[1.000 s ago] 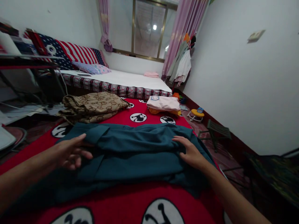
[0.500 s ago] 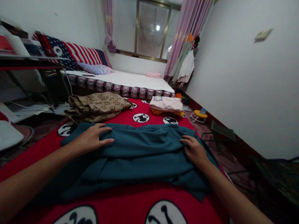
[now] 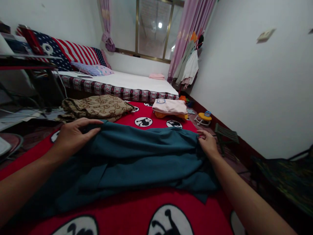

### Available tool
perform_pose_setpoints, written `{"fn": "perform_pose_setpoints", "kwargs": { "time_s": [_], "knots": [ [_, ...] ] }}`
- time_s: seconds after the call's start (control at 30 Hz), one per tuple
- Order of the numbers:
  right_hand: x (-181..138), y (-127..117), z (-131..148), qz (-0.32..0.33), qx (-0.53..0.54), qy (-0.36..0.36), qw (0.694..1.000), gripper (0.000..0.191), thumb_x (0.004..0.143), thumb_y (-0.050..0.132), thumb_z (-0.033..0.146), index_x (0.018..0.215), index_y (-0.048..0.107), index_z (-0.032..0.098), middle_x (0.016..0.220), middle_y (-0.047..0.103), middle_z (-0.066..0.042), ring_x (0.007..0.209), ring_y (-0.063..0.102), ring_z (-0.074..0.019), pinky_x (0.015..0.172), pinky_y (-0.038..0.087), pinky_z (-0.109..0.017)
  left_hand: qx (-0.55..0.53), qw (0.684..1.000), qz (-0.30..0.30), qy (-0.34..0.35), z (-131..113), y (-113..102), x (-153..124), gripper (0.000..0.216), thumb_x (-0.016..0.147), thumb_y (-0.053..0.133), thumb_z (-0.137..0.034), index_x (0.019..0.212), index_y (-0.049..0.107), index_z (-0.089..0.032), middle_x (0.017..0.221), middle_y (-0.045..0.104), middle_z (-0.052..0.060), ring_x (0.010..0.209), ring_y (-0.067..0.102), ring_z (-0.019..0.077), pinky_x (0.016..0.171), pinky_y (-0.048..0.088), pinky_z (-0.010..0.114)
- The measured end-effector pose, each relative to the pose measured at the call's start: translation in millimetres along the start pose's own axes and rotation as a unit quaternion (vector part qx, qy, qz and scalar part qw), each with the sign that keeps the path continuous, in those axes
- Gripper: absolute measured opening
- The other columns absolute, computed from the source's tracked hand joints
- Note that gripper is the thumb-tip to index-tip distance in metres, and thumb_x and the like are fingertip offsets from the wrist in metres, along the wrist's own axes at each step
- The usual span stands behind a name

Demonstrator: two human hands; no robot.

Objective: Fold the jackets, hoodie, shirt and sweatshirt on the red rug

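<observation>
A dark teal garment (image 3: 146, 163) lies spread across a red blanket (image 3: 127, 212) with round white patches and black figures. Its cloth is loosely creased, and its exact kind is hard to tell. My left hand (image 3: 70, 137) pinches the far left corner between thumb and fingers. On the opposite side, my right hand (image 3: 207, 143) grips the far right edge, fingers curled into the fabric. Beyond the garment sits a brown patterned cloth (image 3: 97, 107) in a loose heap. To its right is a folded pale pink garment (image 3: 170, 106) on top of yellow cloth (image 3: 159, 115).
A bed (image 3: 134, 83) with a white sheet stands under the window. At left is a cluttered desk (image 3: 31, 62) with cables below. A yellow-topped stool (image 3: 204, 117), a dark folding stool (image 3: 227, 132) and a camouflage-patterned chair (image 3: 286, 182) line the right wall. Clothes (image 3: 190, 67) hang near the curtain.
Both hands have gone from resting on the teal garment to gripping its far corners. The left hand moved left, the right slightly up and outward. The garment's far edge is lifted slightly. The view shifted a little.
</observation>
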State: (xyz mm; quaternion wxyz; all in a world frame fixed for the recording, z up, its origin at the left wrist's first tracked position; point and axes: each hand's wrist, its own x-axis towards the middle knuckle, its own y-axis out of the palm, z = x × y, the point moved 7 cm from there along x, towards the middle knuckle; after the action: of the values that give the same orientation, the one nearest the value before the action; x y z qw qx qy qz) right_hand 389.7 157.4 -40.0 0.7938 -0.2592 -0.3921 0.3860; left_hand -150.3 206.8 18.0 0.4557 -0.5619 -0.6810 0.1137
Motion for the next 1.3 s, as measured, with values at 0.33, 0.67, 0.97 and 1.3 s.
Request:
{"fn": "perform_pose_setpoints", "kwargs": {
  "time_s": [0.33, 0.67, 0.97, 1.3],
  "knots": [
    [-7, 8, 22, 0.107, -0.123, -0.231, 0.959, 0.061, 0.067, 0.048, -0.001, 0.119, 0.069, 0.026, 0.141, 0.051, -0.008, 0.133, 0.042, -0.0274, 0.112, 0.031, -0.051, -0.016, 0.999, -0.034, -0.039, -8, -15, -20, 0.030, 0.083, 0.055, -0.048, 0.104, 0.065, -0.028, 0.112, 0.065, -0.003, 0.107, 0.060, 0.0206, 0.101, 0.044, 0.036],
    [-19, 16, 30, 0.131, -0.157, -0.243, 0.948, 0.066, 0.061, 0.043, -0.004, 0.113, 0.072, 0.023, 0.131, 0.061, -0.007, 0.125, 0.051, -0.0256, 0.109, 0.039, -0.048, 0.165, 0.983, 0.053, 0.059, 26, -8, -22, 0.033, 0.083, 0.046, -0.041, 0.103, 0.068, -0.027, 0.109, 0.055, 0.003, 0.098, 0.059, 0.0223, 0.093, 0.048, 0.036],
    [-60, 50, 144, 0.151, -0.051, -0.322, 0.933, 0.034, 0.093, 0.046, 0.029, 0.122, 0.064, 0.025, 0.135, 0.059, -0.007, 0.128, 0.050, -0.0245, 0.110, 0.033, -0.052, 0.072, 0.969, 0.150, 0.182, -41, 60, -23, 0.045, 0.093, 0.038, -0.050, 0.114, 0.067, -0.022, 0.130, 0.055, 0.007, 0.120, 0.052, 0.0224, 0.108, 0.038, 0.036],
    [-16, 113, 109, 0.171, -0.221, -0.240, 0.930, 0.055, 0.096, 0.038, 0.051, 0.145, 0.042, 0.025, 0.154, 0.034, -0.013, 0.144, 0.023, -0.0359, 0.110, 0.020, -0.064, 0.162, 0.934, 0.278, 0.154, -35, 156, -26, 0.068, 0.092, 0.029, -0.066, 0.150, 0.028, -0.031, 0.160, 0.018, 0.007, 0.147, 0.012, 0.0317, 0.114, 0.010, 0.060]
  ]
}}
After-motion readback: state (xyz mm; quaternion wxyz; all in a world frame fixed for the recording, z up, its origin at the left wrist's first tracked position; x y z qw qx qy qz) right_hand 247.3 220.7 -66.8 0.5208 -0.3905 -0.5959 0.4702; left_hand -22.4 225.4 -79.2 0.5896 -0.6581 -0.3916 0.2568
